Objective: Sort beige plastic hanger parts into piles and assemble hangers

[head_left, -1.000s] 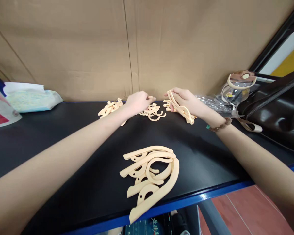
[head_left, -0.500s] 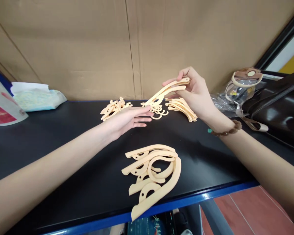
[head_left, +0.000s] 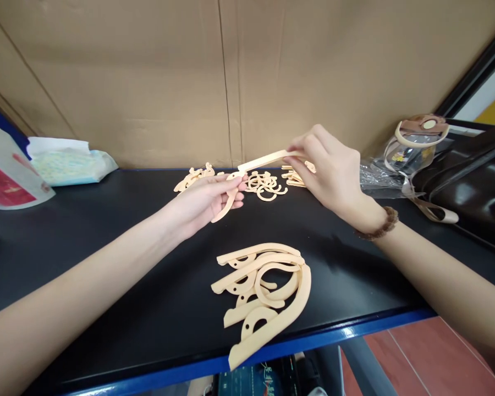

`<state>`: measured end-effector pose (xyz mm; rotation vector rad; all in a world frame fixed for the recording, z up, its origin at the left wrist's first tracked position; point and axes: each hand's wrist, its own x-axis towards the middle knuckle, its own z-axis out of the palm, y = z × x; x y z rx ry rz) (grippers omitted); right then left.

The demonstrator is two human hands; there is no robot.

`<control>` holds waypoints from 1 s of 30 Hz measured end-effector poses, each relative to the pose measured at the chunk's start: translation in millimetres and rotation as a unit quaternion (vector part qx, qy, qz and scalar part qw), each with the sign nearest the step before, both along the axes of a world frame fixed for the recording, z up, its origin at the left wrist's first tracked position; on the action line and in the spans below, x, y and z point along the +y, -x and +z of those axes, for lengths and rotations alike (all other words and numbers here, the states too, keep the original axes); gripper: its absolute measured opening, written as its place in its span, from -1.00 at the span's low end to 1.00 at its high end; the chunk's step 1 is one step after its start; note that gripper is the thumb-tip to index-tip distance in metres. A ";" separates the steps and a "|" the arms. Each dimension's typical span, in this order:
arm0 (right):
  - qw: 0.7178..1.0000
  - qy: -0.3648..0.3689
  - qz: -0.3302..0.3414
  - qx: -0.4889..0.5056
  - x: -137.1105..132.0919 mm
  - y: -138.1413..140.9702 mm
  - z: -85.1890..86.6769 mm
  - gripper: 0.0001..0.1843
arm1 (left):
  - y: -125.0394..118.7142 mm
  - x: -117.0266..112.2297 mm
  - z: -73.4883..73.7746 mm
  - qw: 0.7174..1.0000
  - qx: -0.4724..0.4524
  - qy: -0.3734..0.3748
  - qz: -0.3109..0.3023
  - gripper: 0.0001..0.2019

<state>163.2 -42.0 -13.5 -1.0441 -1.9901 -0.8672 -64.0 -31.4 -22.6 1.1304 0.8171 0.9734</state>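
Note:
My right hand point(head_left: 325, 165) pinches a long cream plastic hanger arm point(head_left: 262, 160) near its right end, holding it raised over the table. Between the thumb and fingers of my left hand point(head_left: 204, 201) is a curved cream hanger piece point(head_left: 227, 208), pointing down toward me. The two pieces meet at my left fingertips; whether they are joined I cannot tell. Several folding hangers point(head_left: 268, 330) lie overlapped in front of my hands. Behind are a pile of small hanger parts point(head_left: 196, 175), a pile of hooks point(head_left: 266, 190) and a partly hidden stack of arms point(head_left: 292, 177).
On the left stand a white and red container point(head_left: 16, 170) and a pack of wipes point(head_left: 70, 165). A clear cup with a brown lid point(head_left: 416, 137), plastic wrapping point(head_left: 377, 179) and a dark bag point(head_left: 474, 181) sit right. Cardboard point(head_left: 148, 71) walls the back of the black table point(head_left: 148, 324).
My left hand, open and empty before, has closed on the curved piece. My right hand has lowered slightly and turned palm-down; the two arms it held together are now spread apart between both hands.

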 end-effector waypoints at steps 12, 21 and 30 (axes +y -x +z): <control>0.977 0.022 -0.051 -0.206 2.7 13.3 -14.7 -0.53 | 2.9 -13.4 4.2 0.967 0.216 -0.044 -0.130 -0.85; 0.962 0.175 -0.106 -0.179 -7.9 28.6 -17.3 -0.53 | -7.6 -16.4 9.7 0.934 0.353 -0.053 -0.020 -0.84; 0.946 0.255 -0.093 -0.176 -12.5 31.4 -8.6 -0.51 | -9.2 -16.0 15.1 0.916 0.398 -0.047 -0.014 -0.85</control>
